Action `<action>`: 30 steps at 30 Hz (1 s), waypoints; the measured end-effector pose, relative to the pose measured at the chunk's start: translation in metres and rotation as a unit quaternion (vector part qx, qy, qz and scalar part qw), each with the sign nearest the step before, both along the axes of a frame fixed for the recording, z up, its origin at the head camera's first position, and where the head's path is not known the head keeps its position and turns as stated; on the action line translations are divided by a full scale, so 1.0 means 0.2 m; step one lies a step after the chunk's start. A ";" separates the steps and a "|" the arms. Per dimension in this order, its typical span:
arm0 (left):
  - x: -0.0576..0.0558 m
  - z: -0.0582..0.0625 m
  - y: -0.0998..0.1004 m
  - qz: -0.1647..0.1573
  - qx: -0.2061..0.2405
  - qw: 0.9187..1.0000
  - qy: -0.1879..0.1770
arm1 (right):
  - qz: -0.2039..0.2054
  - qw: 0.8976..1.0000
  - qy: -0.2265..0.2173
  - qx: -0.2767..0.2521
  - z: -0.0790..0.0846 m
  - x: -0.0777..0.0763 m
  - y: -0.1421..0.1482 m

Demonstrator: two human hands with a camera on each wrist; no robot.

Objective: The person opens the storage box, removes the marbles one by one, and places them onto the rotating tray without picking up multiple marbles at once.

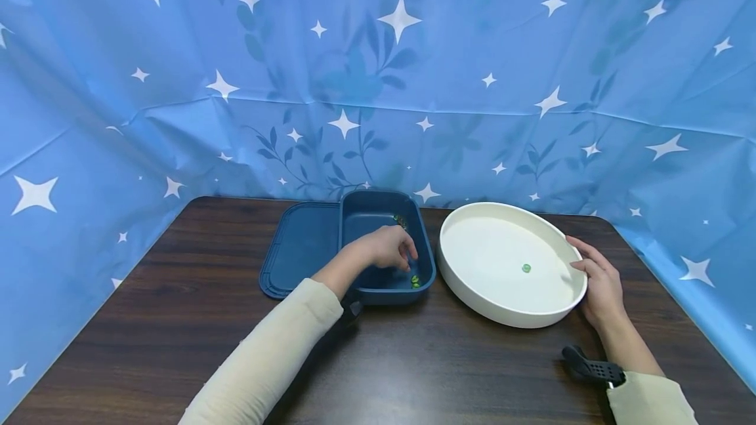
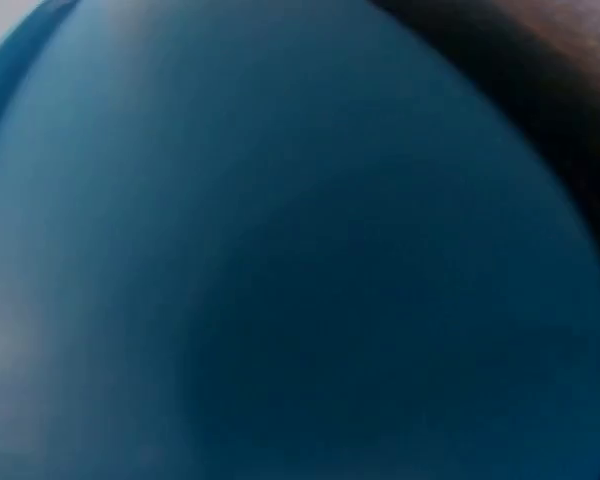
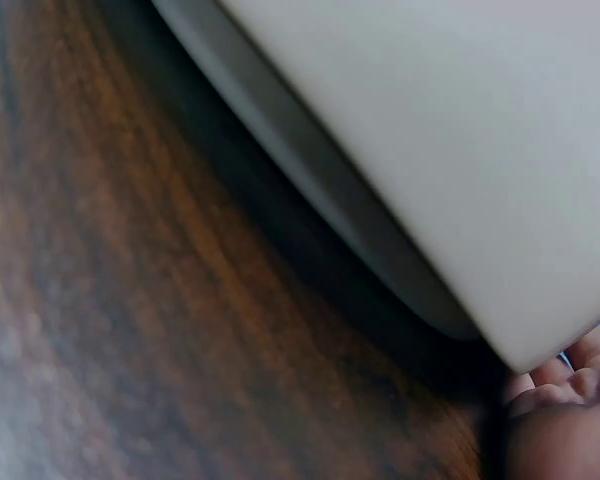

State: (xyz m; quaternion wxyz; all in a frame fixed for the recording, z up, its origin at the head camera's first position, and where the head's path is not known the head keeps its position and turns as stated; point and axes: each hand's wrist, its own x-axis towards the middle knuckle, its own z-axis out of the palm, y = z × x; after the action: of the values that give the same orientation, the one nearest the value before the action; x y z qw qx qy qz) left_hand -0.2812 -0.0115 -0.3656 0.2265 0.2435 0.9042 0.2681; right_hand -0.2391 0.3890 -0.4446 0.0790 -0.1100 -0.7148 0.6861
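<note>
My left hand (image 1: 386, 248) reaches into a dark blue rectangular box (image 1: 369, 294), its fingers bent loosely downward above the floor of the box. No object shows between those fingers. Small green pieces (image 1: 415, 281) lie just below the fingertips, and more small greenish pieces (image 1: 400, 220) sit at the box's far right; their kind is too small to tell. With my right hand (image 1: 602, 287) I grip the right rim of a round white tray (image 1: 490, 281). One pale green piece (image 1: 526, 268) lies in it. The box's blue side fills the left wrist view.
A flat blue lid (image 1: 307, 244) lies left of the box, against or under its edge. Both containers stand toward the back of a dark wooden table (image 1: 195, 294). Behind it hangs a blue star-patterned cloth (image 1: 354, 84).
</note>
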 end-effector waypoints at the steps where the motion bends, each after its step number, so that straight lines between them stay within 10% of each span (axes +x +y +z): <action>1: 0.00 -0.01 0.00 -0.004 -0.006 1.000 0.001 | -0.001 1.000 -0.002 0.001 0.00 0.00 0.00; 30: 0.01 -0.07 0.03 -0.030 0.005 0.999 0.034 | -0.014 1.000 -0.005 0.025 0.00 0.00 -0.01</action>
State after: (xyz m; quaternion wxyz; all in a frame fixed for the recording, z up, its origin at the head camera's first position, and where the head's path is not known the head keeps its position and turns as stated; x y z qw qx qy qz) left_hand -0.2790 -0.0046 -0.3787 0.2022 0.2806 0.9022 0.2576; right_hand -0.2397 0.3863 -0.4448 0.0879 -0.1212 -0.7306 0.6662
